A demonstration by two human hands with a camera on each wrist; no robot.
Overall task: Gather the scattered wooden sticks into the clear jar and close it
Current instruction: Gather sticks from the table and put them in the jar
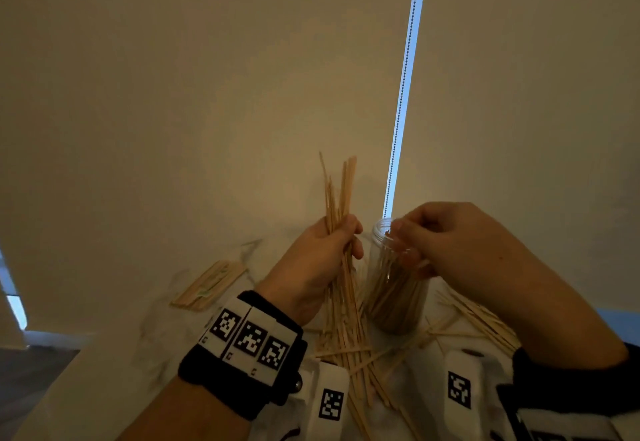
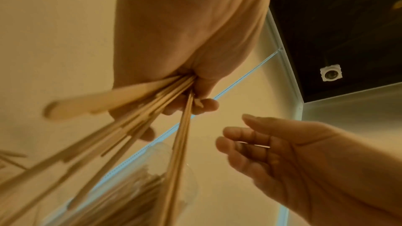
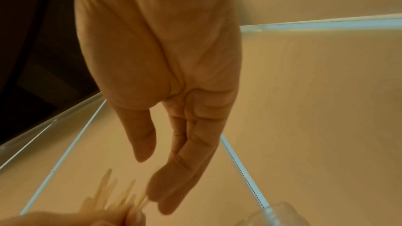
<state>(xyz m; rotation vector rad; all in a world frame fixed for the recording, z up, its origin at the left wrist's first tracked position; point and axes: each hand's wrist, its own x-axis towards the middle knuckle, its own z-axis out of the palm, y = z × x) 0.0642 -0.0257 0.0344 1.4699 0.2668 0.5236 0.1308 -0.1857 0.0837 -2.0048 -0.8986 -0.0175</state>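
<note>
My left hand (image 1: 341, 236) grips a bundle of thin wooden sticks (image 1: 341, 191) upright, their lower ends reaching down to the table. The left wrist view shows the sticks (image 2: 152, 102) fanning out of that fist (image 2: 191, 104). Just right of it stands the clear jar (image 1: 394, 288), open at the top and partly filled with sticks. My right hand (image 1: 415, 232) hovers at the jar's mouth, fingers relaxed and holding nothing (image 2: 272, 147), thumb apart from the fingers (image 3: 165, 169). The jar rim (image 3: 280, 214) shows at the lower right of the right wrist view.
Loose sticks (image 1: 346, 347) lie scattered on the white table (image 1: 114, 354) in front of the jar, and more sticks (image 1: 478, 316) lie to its right. A flat stack of wider sticks (image 1: 211, 284) rests at the left. A wall and a blind with a bead chain (image 1: 405, 94) rise behind.
</note>
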